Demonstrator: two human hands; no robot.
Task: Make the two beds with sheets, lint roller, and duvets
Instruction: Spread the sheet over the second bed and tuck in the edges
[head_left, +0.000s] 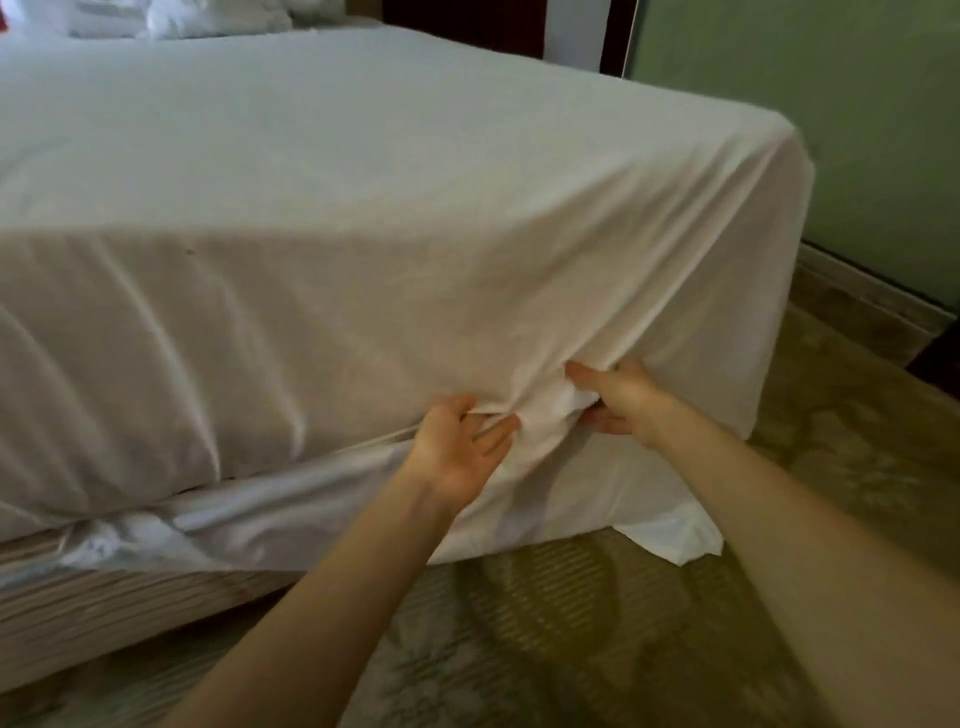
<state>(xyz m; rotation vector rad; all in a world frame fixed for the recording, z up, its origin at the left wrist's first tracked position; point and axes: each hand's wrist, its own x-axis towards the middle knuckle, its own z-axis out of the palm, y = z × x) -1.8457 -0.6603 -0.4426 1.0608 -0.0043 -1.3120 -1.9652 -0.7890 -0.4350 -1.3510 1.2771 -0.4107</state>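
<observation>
A white sheet (363, 218) covers the mattress and hangs down its near side. Both hands work at the mattress's lower edge near the foot corner. My left hand (460, 447) lies palm up with its fingertips pushed into a fold of the sheet. My right hand (621, 397) pinches a bunched fold of the same sheet just to the right. A loose corner of the sheet (670, 535) trails onto the carpet. Left of my hands the sheet is tucked between mattress and box spring (119, 603). White pillows (171, 18) lie at the head of the bed.
Patterned green carpet (597, 639) covers the floor around the bed. A green wall (857, 130) with a baseboard runs along the right, close to the foot corner. A dark headboard panel (467, 26) stands behind the bed.
</observation>
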